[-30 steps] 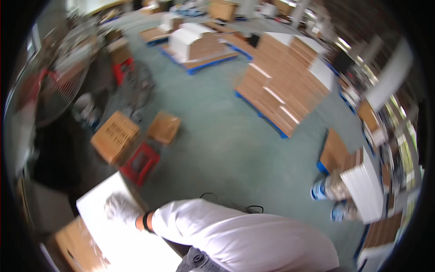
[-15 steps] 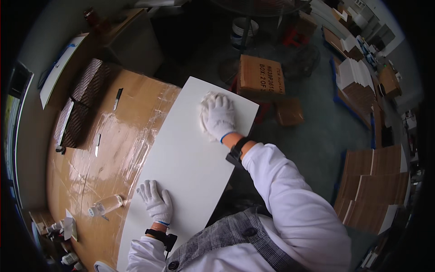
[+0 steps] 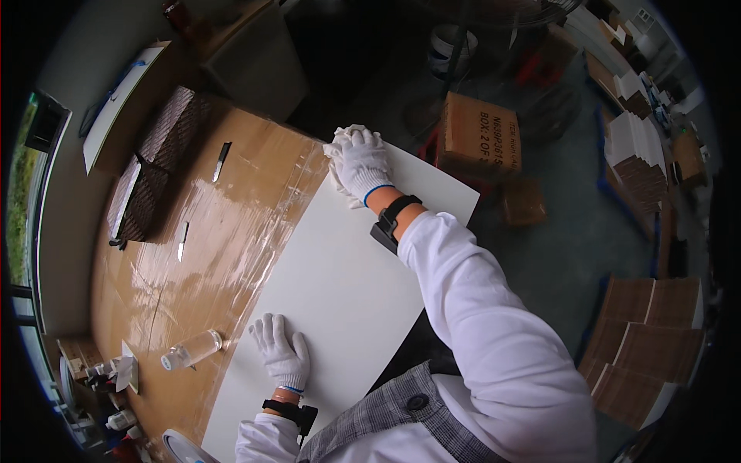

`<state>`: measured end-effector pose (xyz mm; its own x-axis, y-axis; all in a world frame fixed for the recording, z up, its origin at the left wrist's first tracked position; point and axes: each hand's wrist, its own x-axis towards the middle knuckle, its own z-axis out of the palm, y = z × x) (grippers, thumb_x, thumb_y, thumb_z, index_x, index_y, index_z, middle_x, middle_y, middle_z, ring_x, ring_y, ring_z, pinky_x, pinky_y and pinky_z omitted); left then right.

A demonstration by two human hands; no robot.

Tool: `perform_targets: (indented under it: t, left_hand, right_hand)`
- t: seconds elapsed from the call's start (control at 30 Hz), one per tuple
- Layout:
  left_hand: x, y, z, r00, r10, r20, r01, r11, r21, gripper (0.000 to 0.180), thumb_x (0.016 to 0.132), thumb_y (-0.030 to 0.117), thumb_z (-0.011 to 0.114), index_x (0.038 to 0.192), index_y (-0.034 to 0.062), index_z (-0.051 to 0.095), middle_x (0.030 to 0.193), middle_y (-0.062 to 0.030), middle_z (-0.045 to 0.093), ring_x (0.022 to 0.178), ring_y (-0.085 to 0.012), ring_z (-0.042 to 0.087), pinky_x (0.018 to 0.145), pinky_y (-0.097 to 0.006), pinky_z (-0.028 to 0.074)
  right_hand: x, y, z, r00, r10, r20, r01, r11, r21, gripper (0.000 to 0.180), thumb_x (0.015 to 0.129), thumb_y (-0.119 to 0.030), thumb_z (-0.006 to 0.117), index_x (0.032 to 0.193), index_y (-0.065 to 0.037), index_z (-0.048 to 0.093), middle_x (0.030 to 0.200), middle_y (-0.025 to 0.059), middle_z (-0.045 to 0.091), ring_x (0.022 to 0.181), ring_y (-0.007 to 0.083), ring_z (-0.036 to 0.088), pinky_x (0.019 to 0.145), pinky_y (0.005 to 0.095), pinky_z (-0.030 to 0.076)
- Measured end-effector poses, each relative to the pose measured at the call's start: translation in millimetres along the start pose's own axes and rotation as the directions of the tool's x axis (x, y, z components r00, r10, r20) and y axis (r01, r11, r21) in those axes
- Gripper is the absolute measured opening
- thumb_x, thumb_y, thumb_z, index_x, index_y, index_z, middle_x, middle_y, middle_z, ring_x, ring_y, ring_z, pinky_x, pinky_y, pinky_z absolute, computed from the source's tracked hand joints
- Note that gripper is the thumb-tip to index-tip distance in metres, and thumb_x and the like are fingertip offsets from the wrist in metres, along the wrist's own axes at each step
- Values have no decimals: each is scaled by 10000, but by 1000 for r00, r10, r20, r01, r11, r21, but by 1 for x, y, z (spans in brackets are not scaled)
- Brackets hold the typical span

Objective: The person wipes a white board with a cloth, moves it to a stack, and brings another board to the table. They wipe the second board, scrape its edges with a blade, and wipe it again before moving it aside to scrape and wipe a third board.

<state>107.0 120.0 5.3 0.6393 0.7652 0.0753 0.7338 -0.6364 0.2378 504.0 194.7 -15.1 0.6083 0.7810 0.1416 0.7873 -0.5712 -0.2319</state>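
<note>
A long white panel [image 3: 340, 270] lies slantwise across the table, its right edge overhanging the near side. My left hand [image 3: 281, 352], in a white knitted glove, rests flat on the panel's near part with fingers spread. My right hand [image 3: 363, 163], gloved the same way, presses a crumpled white cloth [image 3: 340, 171] onto the panel's far left corner. Its fingers lie over the cloth, part of which bulges out on the left. A clear bottle with a pale cap [image 3: 191, 350] lies on its side just left of my left hand.
The table [image 3: 154, 309] is covered with film-wrapped cardboard. Two utility knives [image 3: 221, 162] [image 3: 182, 241] lie on it, beside a long mesh-wrapped bundle [image 3: 158, 166]. A cardboard box [image 3: 480, 135] stands beyond the panel. Stacked brown boards [image 3: 648, 347] are on the right, small bottles [image 3: 120, 419] at lower left.
My right hand has slid left with the cloth, from the panel's far middle to its far left corner. My left hand stays flat on the panel. The whole view has shifted slightly.
</note>
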Motion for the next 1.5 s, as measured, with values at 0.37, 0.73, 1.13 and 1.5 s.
perform_targets:
  t: [0.37, 0.73, 1.13, 1.5]
  left_hand:
    - [-3, 0, 4, 1000, 13, 18, -13, 999, 36, 528, 843, 110, 550, 1349, 22, 429, 1425, -241, 391, 1359, -472, 295, 1153, -570, 190]
    - [-4, -6, 14, 1000, 22, -3, -22, 998, 55, 518, 861, 136, 546, 1354, 17, 439, 1417, -234, 407, 1359, -456, 300, 1160, -565, 185]
    - [0, -7, 15, 997, 37, -74, -33, 998, 49, 509, 873, 160, 579, 1358, 62, 462, 1423, -195, 433, 1343, -430, 348, 1152, -538, 223]
    - [-3, -8, 17, 988, 36, -150, -33, 999, 27, 490, 851, 166, 616, 1322, 94, 502, 1389, -185, 474, 1319, -413, 393, 1144, -520, 261]
  right_hand:
    - [-2, 13, -21, 983, -153, -99, 155, 988, 19, 373, 842, -356, 595, 1133, -122, 600, 1205, 127, 546, 1155, 283, 476, 1024, 431, 347]
    - [-204, 45, -36, 962, -271, -34, 274, 955, 111, 444, 838, -344, 555, 1198, -83, 548, 1233, 150, 515, 1214, 343, 430, 1096, 531, 288]
    - [-106, 261, -109, 985, 170, -4, -169, 984, 50, 365, 909, -292, 488, 1260, -249, 575, 1247, 92, 599, 1118, 311, 586, 934, 422, 485]
    - [-265, 35, -51, 951, -297, 80, 306, 942, -135, 433, 799, -339, 587, 1145, -79, 583, 1021, 138, 571, 1015, 316, 545, 921, 469, 427]
